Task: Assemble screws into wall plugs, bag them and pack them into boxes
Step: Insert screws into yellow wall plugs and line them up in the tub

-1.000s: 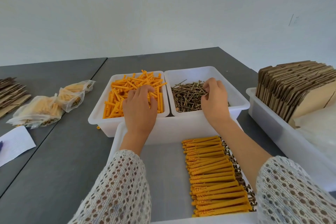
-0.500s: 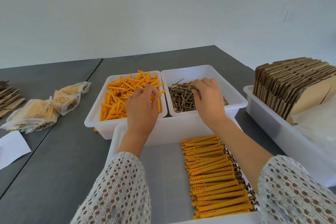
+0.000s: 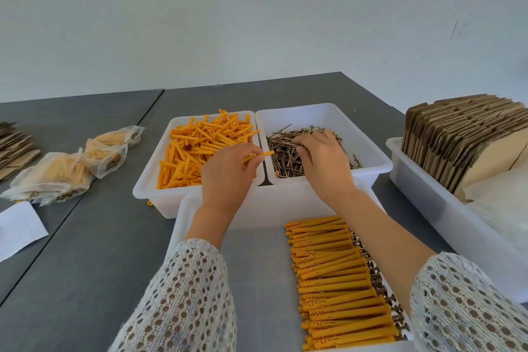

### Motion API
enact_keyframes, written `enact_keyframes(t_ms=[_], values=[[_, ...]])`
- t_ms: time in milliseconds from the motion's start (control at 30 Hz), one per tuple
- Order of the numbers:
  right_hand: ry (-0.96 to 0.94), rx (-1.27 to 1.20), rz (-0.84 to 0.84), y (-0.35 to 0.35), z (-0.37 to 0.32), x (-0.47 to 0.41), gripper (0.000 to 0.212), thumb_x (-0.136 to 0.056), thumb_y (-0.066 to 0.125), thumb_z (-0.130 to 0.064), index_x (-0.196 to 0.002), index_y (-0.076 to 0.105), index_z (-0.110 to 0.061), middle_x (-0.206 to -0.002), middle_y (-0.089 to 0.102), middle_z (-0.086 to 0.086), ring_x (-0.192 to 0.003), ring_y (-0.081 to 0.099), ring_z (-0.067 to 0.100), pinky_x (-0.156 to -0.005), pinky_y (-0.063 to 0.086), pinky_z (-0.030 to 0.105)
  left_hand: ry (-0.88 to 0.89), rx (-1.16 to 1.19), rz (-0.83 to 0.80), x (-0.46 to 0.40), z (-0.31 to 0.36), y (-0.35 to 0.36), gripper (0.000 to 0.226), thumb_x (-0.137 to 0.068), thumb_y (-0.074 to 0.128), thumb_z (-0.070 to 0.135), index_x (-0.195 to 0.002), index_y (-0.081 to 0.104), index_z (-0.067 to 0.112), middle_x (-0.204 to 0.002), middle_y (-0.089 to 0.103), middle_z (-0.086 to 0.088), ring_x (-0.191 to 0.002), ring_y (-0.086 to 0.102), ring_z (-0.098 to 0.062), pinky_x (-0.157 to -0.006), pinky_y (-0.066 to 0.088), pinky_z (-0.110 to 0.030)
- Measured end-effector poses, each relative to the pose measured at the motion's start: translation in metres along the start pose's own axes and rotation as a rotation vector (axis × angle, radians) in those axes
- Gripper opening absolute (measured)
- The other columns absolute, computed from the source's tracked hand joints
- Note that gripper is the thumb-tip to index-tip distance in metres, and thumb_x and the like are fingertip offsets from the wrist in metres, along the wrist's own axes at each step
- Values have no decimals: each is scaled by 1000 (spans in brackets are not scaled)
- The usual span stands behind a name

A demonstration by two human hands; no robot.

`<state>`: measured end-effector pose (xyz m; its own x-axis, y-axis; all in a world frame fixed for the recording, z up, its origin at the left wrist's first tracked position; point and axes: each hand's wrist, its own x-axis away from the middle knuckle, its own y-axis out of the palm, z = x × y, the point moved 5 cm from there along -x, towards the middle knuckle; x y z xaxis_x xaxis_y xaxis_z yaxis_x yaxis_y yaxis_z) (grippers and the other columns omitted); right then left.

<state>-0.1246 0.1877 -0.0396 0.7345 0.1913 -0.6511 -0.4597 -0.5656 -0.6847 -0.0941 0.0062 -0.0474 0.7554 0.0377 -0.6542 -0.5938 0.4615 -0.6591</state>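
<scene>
- Done so far: a long row of assembled plugs [image 3: 343, 286] lies in the near tray [image 3: 183, 217], and filled bags [image 3: 51, 177] sit on the desk [image 3: 85, 251].
- Left: flat cartons [image 3: 463, 134] unfolded, both bins well stocked.
- The left hand [image 3: 225, 177] pinches one orange wall plug [image 3: 261, 155], ribbed and slender, over its bin [image 3: 148, 191].
- The right hand [image 3: 320, 157], fingers curled, digs among the brown screws [image 3: 285, 151]; whether it grips one cannot be told.

No text could be read. White paper slip [image 3: 17, 230] at table's left edge carried faint print, too blurred. Dark marks on the filled bags [image 3: 61, 177] were illegible.
</scene>
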Motion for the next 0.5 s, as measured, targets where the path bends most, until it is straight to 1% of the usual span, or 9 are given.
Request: enact_keyframes(t_ms=[67,100,133,200,233,300,400,433,500], values=[[59,-29,-19,-1,1,1,28,-100,45,-7,-123,63,-9,-102,67,8,-96,56,24,-77,50,36,-30,30,32,0,1,-1,7,-93,65,38,-93,70,34,-72,64,17,-65,59,-4,-50,41,-22],[98,-36,-27,-1,3,1,28,-100,43,-7,-124,59,-10,-97,65,8,-89,58,23,-70,51,37,-60,41,46,0,0,-2,6,-92,66,39,-91,67,34,-69,61,17,-62,57,-4,-49,42,-23],[131,-43,-29,-2,5,1,26,-100,43,-7,-123,54,-11,-89,63,6,-78,58,21,-61,49,36,-93,54,56,-1,0,-1,8,-92,66,40,-90,62,33,-66,57,15,-58,55,-6,-48,41,-25],[172,-74,-10,-4,9,0,20,-97,45,-4,-115,49,-10,-68,52,-1,-57,49,14,-46,36,29,-143,115,89,-2,0,-1,14,-91,68,36,-88,55,31,-62,50,11,-55,53,-6,-47,41,-26],[181,-92,4,-5,11,0,17,-95,46,-3,-110,48,-10,-62,46,-4,-51,43,12,-45,30,27,-156,164,115,-2,1,-2,16,-91,69,32,-86,54,30,-62,48,10,-55,53,-5,-47,41,-22],[187,-118,26,-7,12,-2,11,-92,50,-1,-99,52,-9,-59,42,-6,-50,40,12,-46,33,30,-192,273,150,-5,1,-4,17,-90,71,24,-83,57,29,-66,50,9,-64,54,0,-51,42,-16],[217,-172,60,-11,15,-4,11,-91,55,-2,-93,63,-10,-66,58,1,-59,56,20,-55,50,37,-269,396,146,-7,0,-3,11,-88,73,22,-82,64,27,-78,63,8,-79,57,0,-64,44,-12],[232,-202,74,-12,16,-5,11,-92,57,-4,-93,66,-10,-71,63,4,-64,60,21,-60,53,36,-285,434,138,-7,0,-3,9,-88,73,22,-83,67,26,-82,67,11,-83,59,1,-66,44,-9],[246,-270,106,-14,18,-5,12,-95,58,-9,-92,70,-10,-77,68,6,-67,62,19,-63,52,28,-294,493,122,-7,2,-4,3,-87,74,20,-87,73,23,-88,71,15,-90,62,5,-73,43,-4]])
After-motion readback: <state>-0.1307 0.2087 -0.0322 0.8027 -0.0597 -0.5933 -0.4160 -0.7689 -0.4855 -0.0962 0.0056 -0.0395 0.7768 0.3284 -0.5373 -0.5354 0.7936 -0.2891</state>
